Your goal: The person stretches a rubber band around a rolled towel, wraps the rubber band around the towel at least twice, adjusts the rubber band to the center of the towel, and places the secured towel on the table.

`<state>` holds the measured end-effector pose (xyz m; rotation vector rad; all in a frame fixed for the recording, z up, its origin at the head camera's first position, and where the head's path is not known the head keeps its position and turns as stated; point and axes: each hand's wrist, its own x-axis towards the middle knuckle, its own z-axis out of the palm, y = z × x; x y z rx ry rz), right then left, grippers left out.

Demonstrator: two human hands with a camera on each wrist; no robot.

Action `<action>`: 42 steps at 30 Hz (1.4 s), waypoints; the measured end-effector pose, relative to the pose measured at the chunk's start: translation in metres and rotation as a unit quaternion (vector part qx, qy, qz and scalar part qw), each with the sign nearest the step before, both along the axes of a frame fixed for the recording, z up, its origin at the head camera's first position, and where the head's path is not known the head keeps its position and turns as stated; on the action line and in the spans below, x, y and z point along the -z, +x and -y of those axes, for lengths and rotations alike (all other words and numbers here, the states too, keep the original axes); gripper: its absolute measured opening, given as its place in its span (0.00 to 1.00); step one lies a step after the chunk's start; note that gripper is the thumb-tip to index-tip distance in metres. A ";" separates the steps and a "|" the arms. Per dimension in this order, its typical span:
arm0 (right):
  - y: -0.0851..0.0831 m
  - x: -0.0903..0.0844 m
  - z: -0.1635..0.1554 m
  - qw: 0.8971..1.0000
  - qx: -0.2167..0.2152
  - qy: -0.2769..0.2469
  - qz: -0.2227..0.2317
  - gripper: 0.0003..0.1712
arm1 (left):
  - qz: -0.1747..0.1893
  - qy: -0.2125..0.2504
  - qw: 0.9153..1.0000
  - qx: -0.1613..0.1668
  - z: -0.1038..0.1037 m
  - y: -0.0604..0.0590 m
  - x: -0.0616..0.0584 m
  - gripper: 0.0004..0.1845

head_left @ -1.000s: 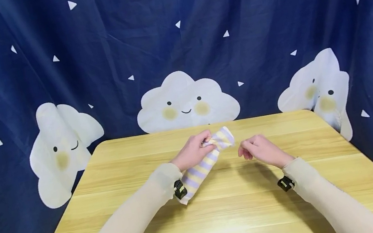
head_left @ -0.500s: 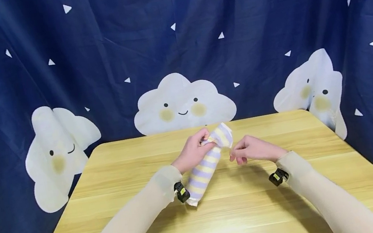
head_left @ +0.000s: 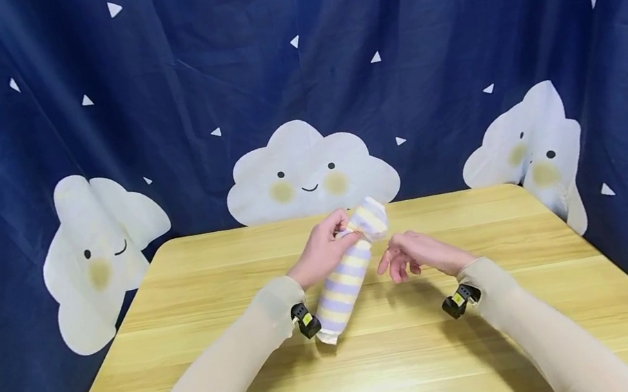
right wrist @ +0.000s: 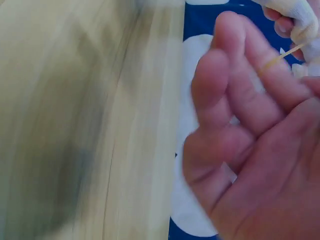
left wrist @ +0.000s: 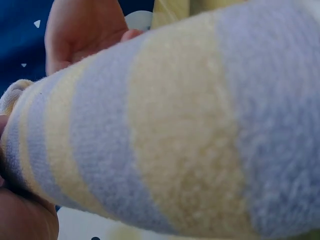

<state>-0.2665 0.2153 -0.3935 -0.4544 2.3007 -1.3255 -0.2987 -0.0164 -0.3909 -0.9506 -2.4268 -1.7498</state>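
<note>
A fuzzy towel [head_left: 342, 289] with lilac and yellow stripes is rolled long and slants over the table, its far end bunched above a narrow neck. My left hand [head_left: 323, 250] grips it at that neck, thumb on the near side. In the left wrist view the roll [left wrist: 185, 125] fills most of the picture. A thin yellow rubber band [right wrist: 289, 53] stretches from the neck to my right hand [head_left: 425, 253], hooked over a finger. The other fingers [right wrist: 210, 80] of that hand are bent, and its palm faces the wrist camera.
The wooden table [head_left: 247, 390] spreads under both arms. Behind it hangs a dark blue curtain [head_left: 236, 41] with smiling white clouds. Small black cameras [head_left: 306, 321] sit on both wrists.
My right hand has moved left and nearer the towel's neck, its fingers loosening from a tighter curl. The towel has turned more upright, its striped side showing more, still in my left hand.
</note>
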 end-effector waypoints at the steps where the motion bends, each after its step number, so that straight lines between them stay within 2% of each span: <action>1: -0.001 0.001 0.001 1.000 0.006 0.008 0.005 0.28 | 0.003 0.004 1.000 0.004 0.000 0.001 -0.001 0.16; 4: -0.001 0.005 0.006 0.999 0.016 0.046 -0.018 0.22 | 0.012 0.012 1.000 0.015 -0.001 0.005 -0.003 0.16; 6: 0.000 0.005 0.010 0.996 0.044 0.064 -0.043 0.19 | 0.019 0.022 0.999 0.020 -0.002 0.006 -0.004 0.16; 9: -0.001 0.006 0.015 0.985 0.135 0.067 -0.078 0.17 | 0.021 0.040 0.999 0.024 -0.002 0.008 -0.003 0.16; 11: -0.002 0.007 0.019 0.972 0.212 0.039 -0.094 0.18 | 0.022 0.055 0.998 0.026 -0.002 0.008 -0.002 0.16; 13: -0.004 0.007 0.024 0.953 0.290 -0.020 -0.085 0.19 | 0.026 0.067 0.997 0.031 -0.002 0.008 0.000 0.16; 15: -0.006 0.007 0.031 0.925 0.360 -0.098 -0.070 0.18 | 0.035 0.075 0.996 0.039 -0.002 0.008 0.001 0.16; 17: -0.007 0.006 0.039 0.888 0.417 -0.190 -0.047 0.14 | 0.046 0.077 0.995 0.047 -0.002 0.009 0.003 0.16; 19: -0.008 0.006 0.045 0.850 0.447 -0.279 -0.029 0.10 | 0.051 0.078 0.994 0.054 -0.002 0.010 0.005 0.16; 20: -0.008 0.006 0.047 0.834 0.450 -0.319 -0.027 0.08 | 0.053 0.078 0.994 0.053 -0.002 0.010 0.006 0.16; 22: -0.008 0.007 0.050 0.808 0.434 -0.398 -0.022 0.06 | 0.054 0.082 0.994 0.048 -0.002 0.008 0.008 0.17; 24: -0.008 0.009 0.051 0.789 0.401 -0.465 -0.018 0.08 | 0.053 0.090 0.994 0.045 -0.002 0.006 0.009 0.16; 26: -0.007 0.012 0.050 0.778 0.354 -0.519 -0.014 0.09 | 0.049 0.094 0.993 0.046 -0.001 0.003 0.009 0.16; 29: -0.004 0.016 0.046 0.770 0.290 -0.569 0.006 0.10 | 0.053 0.100 0.992 0.058 -0.002 0.001 0.006 0.14; 33: 0.000 0.020 0.044 0.771 0.249 -0.585 0.032 0.12 | 0.067 0.116 0.989 0.059 -0.004 0.001 0.002 0.13; 38: 0.003 0.021 0.045 0.769 0.249 -0.589 0.017 0.17 | 0.079 0.149 0.985 0.045 -0.009 0.001 0.001 0.14; 42: 0.000 0.023 0.049 0.755 0.278 -0.593 -0.003 0.14 | 0.090 0.175 0.980 0.022 -0.013 0.002 0.002 0.14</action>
